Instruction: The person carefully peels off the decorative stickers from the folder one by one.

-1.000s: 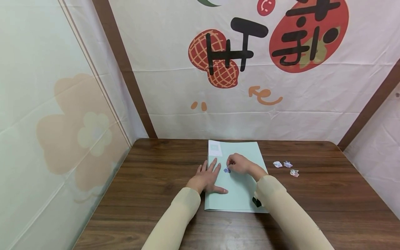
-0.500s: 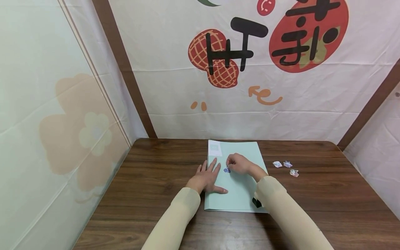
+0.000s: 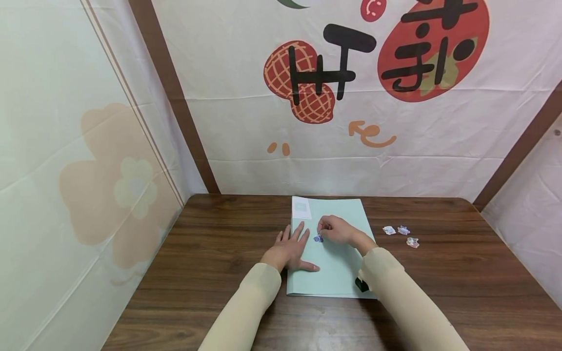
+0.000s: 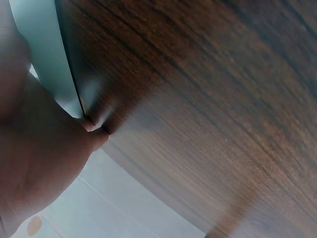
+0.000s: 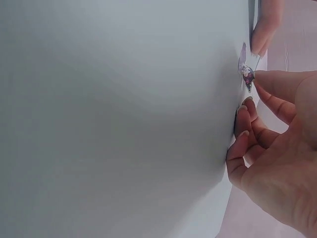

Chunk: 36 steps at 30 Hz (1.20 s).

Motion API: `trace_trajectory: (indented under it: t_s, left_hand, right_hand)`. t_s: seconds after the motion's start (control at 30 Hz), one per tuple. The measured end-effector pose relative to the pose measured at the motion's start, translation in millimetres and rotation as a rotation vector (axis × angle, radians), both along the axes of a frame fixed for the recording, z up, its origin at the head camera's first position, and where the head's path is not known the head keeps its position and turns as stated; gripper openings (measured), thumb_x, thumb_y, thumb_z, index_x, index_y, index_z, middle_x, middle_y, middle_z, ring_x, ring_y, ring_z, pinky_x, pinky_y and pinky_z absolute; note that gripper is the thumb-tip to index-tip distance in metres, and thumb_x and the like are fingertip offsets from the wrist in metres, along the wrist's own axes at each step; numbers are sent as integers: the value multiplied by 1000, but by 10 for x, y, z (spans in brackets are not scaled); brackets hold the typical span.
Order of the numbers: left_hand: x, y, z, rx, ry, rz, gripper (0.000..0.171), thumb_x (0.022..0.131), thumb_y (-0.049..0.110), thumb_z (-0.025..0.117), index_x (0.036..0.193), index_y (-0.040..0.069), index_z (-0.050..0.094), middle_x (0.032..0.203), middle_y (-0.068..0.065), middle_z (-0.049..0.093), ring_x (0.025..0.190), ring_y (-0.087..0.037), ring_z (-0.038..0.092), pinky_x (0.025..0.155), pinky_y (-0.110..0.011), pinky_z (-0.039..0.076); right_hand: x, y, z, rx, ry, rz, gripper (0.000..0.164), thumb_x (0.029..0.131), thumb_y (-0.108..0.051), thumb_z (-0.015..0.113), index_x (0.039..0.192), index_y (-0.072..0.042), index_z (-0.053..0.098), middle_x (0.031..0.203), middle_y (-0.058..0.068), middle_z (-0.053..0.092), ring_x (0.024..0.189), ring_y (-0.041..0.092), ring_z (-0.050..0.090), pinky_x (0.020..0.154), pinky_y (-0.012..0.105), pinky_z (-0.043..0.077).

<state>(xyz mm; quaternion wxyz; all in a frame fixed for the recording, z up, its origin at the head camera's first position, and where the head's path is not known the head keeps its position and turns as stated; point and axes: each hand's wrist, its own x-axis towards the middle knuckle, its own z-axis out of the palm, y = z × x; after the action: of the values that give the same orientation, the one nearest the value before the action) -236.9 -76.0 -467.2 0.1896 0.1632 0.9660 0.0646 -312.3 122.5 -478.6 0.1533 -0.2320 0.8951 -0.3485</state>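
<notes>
A pale green folder point(image 3: 331, 280) lies on the table. My left hand point(image 3: 291, 251) rests on its left side with the fingers spread. In the left wrist view, fingertips of the left hand point(image 4: 44, 158) reach past the edge of the folder point(image 4: 47, 49) to the wooden surface. Near the middle of the cover, my right hand point(image 3: 337, 230) pinches a small purple sticker point(image 3: 318, 239) between thumb and index finger. Up close, the sticker point(image 5: 248, 74) stands partly tilted up from the cover, and the right hand's other fingers point(image 5: 242, 121) curl against the folder.
To the folder's right lie three loose stickers, a white one point(image 3: 389, 230), a bluish one point(image 3: 403, 230) and a nearer one point(image 3: 412, 242). A white label point(image 3: 301, 207) marks the folder's top left corner. A black patch point(image 3: 362, 284) shows beside the right sleeve. Printed cloth point(image 3: 246, 122) hangs behind the table.
</notes>
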Motion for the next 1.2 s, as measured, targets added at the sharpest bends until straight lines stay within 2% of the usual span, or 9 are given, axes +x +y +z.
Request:
trace_trajectory:
  t_s: [0.3,0.63,1.2]
  left_hand:
    - [3,0,4,4,10,1,110,85,75,65,166,17,17,173,-6,1,157,-42,4,125,-55,13]
    - [-12,0,-14,0,4,2,110,85,76,64,166,18,16,173,-6,-1,157,-42,3,125,-55,12]
    - [-10,9,-34,5,-1,4,110,86,74,64,166,19,15,173,-5,-2,157,-41,1,125,-54,11]
  right_hand:
    - [8,23,0,-18,-29,-15,8,102,-9,57,101,-7,65,88,3,56,83,18,49,73,33,39]
    - [15,42,35,-48,-45,11,8,104,-10,56,104,-7,64,88,3,54,83,18,49,73,33,40]
    - [51,125,20,-126,-89,24,10,105,-10,54,106,-5,63,95,3,58,85,17,49,75,32,40]
